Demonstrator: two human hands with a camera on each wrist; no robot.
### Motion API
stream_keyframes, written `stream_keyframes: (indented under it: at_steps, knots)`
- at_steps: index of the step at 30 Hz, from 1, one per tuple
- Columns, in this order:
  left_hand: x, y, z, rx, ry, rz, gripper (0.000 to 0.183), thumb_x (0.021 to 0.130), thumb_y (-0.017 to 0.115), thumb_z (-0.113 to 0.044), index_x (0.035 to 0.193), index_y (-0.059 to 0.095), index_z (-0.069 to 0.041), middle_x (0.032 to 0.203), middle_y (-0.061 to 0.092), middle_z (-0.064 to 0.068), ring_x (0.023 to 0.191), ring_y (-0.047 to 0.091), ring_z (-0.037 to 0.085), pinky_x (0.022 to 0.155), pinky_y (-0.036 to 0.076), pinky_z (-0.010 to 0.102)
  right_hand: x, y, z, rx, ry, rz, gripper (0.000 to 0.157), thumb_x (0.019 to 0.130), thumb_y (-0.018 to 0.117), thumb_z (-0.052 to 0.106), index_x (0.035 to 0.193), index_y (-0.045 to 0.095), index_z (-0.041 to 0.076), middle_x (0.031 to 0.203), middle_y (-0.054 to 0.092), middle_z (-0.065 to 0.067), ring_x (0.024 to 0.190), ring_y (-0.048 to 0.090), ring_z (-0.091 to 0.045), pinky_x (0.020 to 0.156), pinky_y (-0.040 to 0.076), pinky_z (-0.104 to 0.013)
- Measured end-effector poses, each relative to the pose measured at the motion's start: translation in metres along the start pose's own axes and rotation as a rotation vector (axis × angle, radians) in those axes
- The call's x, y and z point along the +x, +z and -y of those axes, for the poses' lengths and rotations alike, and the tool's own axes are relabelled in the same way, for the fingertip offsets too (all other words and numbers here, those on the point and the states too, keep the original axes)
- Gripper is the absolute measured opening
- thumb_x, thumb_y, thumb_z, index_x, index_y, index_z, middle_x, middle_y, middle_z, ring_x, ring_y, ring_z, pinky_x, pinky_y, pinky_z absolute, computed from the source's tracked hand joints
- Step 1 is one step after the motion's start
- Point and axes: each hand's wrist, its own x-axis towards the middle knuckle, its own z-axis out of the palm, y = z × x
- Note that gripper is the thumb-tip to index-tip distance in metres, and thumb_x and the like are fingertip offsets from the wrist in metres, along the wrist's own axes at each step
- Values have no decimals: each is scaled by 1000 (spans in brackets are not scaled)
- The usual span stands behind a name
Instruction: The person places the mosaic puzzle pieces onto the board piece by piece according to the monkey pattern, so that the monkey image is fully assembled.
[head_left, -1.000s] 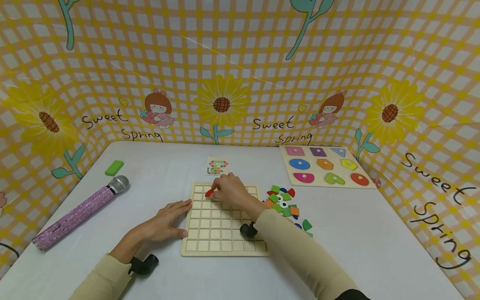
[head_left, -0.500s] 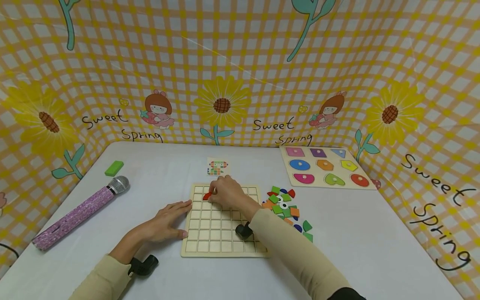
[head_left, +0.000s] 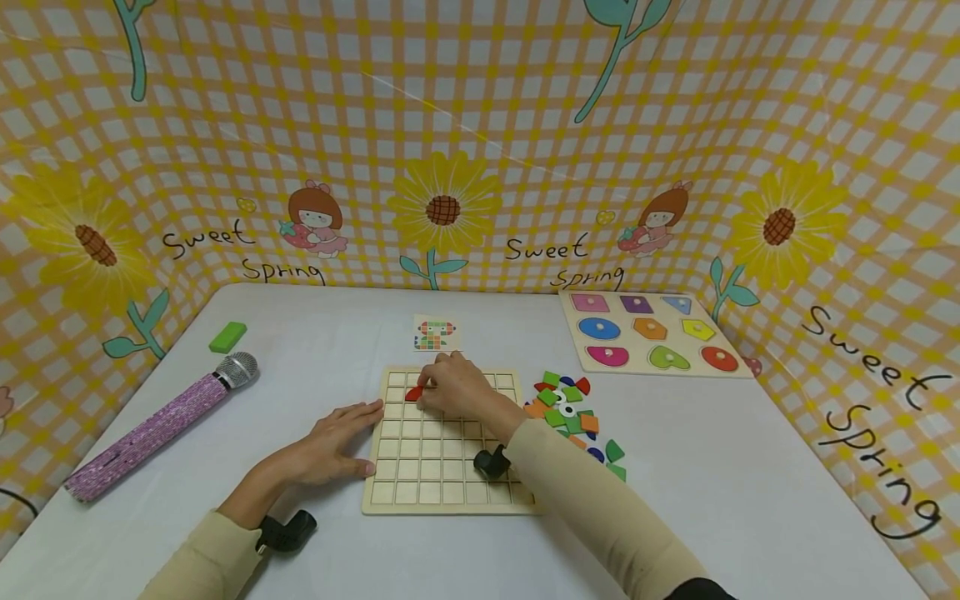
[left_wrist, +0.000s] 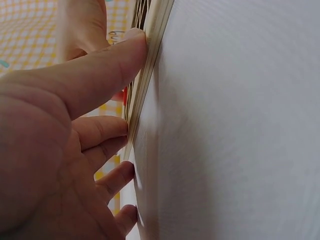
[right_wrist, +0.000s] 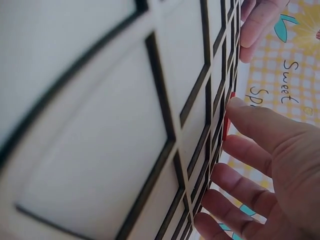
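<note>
A square wooden grid board [head_left: 408, 471] lies flat on the white table. My right hand [head_left: 461, 387] is over its upper left part and pinches a small red piece [head_left: 413, 393] with a curved edge between thumb and forefinger. In the right wrist view the red piece [right_wrist: 226, 127] is at the grid, partly covered by the thumb; whether it sits flush in a cell I cannot tell. My left hand [head_left: 326, 450] touches the board's left edge with extended fingers. The left wrist view shows the thumb [left_wrist: 107, 75] against the board's side.
Loose coloured pieces [head_left: 566, 410] lie heaped right of the board. A pattern card [head_left: 437, 333] is behind it. A shape puzzle board [head_left: 633, 354] stands back right. At left lie a glittery microphone [head_left: 161, 425] and a green block [head_left: 228, 337].
My right hand has moved slightly left and toward me with the red piece, lowering it at the grid, and has stayed there over the last half second. The left hand has kept its place.
</note>
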Motion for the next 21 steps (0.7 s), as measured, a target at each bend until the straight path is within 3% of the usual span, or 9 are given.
stream_keyframes:
  at_steps: [11, 13, 21]
  knots:
    - [0, 1, -1, -28, -21, -9, 80, 80, 73, -28, 145, 34, -3, 156, 25, 13, 142, 17, 42, 109, 14, 66, -12, -17, -9, 132, 4, -11, 31, 85, 69, 31, 112, 68, 15, 106, 63, -5, 101, 51, -23, 83, 46, -37]
    - [0, 1, -2, -31, -27, -12, 80, 80, 73, -27, 145, 34, -4, 156, 25, 12, 142, 17, 41, 109, 14, 65, -17, -25, -13, 153, 1, -34, 32, 85, 69, 31, 111, 68, 14, 106, 63, -6, 101, 51, -24, 91, 46, -40]
    - [-1, 0, -2, -22, -23, -11, 79, 80, 72, -29, 146, 34, -5, 156, 26, 13, 142, 18, 42, 109, 14, 66, -45, -50, -47, 131, 3, -129, 34, 84, 70, 33, 112, 68, 14, 104, 62, -6, 99, 50, -24, 84, 46, -41]
